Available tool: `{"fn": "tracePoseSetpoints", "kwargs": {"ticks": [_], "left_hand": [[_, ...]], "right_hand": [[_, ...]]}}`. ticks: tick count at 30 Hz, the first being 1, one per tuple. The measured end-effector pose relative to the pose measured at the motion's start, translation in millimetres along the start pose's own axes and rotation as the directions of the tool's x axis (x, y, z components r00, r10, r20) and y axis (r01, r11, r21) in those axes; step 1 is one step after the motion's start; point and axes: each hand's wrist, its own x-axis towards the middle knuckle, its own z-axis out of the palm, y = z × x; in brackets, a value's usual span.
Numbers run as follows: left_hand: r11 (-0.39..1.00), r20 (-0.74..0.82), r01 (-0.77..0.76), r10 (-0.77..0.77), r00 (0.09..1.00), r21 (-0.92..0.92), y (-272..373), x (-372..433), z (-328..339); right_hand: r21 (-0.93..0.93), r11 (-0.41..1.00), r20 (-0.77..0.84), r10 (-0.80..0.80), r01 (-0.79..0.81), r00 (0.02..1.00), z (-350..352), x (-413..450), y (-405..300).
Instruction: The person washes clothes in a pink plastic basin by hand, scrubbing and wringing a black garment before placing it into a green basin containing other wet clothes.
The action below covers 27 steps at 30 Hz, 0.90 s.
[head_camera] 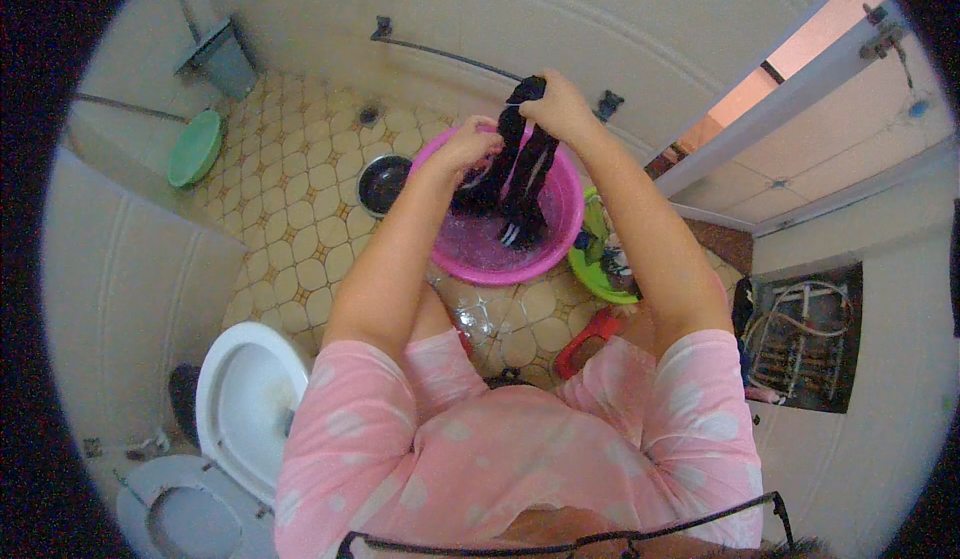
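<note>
A wet black garment (526,165) with white stripes near its lower end hangs in folds into a pink plastic basin (495,271). My right hand (561,107) grips its upper part above the basin's far rim. Over the basin's left side, my left hand (474,145) has its fingers curled against the garment's left edge; its fingertips are partly hidden. Cloudy, sudsy water (469,242) fills the basin, and the garment's lower end dips into it.
A green basin (600,281) with clothes stands at right, beside red footwear (587,340). A dark round bowl (384,186) and a floor drain (368,115) lie left. Further off are a mint basin (195,149), a bin (227,67), a toilet (251,394) and a wall rail (450,54).
</note>
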Motion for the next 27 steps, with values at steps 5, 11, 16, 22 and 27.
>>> {"fn": "tracePoseSetpoints", "kwargs": {"ticks": [5, 11, 16, 22, 27], "left_hand": [[0.880, 0.038, -0.200, 0.203, 0.978, 0.431, 2.6, -12.1, -2.2], [0.788, 0.223, -0.401, 0.334, 0.916, 0.467, -6.1, 6.0, 0.7], [0.890, 0.489, -0.430, 0.310, 0.815, 0.152, -21.2, 13.2, 20.8], [0.816, 0.394, -0.510, 0.389, 0.833, 0.272, -51.0, 17.2, 37.9], [0.834, 0.256, -0.506, 0.451, 0.855, 0.220, -65.9, 23.1, 46.0]], "right_hand": [[-0.195, 0.979, 0.117, -0.027, 0.049, 0.993, -27.9, 2.2, -30.2], [-0.248, 0.953, -0.057, -0.196, 0.176, 0.979, -44.4, -2.2, -37.1], [-0.416, 0.884, 0.064, -0.203, 0.211, 0.977, -61.7, -5.8, -34.6], [-0.193, 0.954, -0.063, -0.245, 0.229, 0.967, -58.9, -8.2, -29.9], [0.116, 0.945, -0.178, -0.283, 0.306, 0.943, -51.3, 3.4, -26.0]]}}
